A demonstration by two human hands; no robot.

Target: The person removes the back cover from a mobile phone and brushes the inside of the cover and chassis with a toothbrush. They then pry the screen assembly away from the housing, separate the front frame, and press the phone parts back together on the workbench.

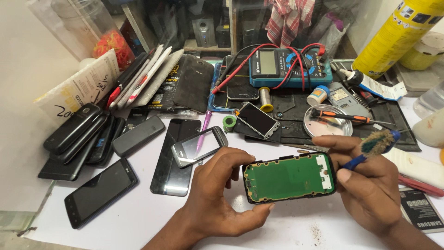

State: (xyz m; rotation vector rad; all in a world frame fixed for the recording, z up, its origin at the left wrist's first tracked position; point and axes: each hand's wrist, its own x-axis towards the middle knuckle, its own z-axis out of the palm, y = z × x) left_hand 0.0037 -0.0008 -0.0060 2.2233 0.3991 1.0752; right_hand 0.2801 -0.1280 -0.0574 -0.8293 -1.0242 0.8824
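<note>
Many phones (99, 192) crowd white worktable (138, 222), multimeter (289, 67) behind.

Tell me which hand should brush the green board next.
Right, probably. The right hand already grips the brush, bristles just off the board edge; the left hand is busy holding the board.

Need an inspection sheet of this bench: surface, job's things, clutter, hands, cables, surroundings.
Surface: white table, specks near the front edge.
Job's things: opened phone with green board showing, held above the table; blue-handled brush.
Clutter: stacked phones, loose screens, multimeter, metal dish, screwdriver, battery.
Hands: left hand grips the phone's left end; right hand holds its right end and the brush.
Cables: red and black leads on the multimeter.
Surroundings: yellow can, checked cloth.
</note>
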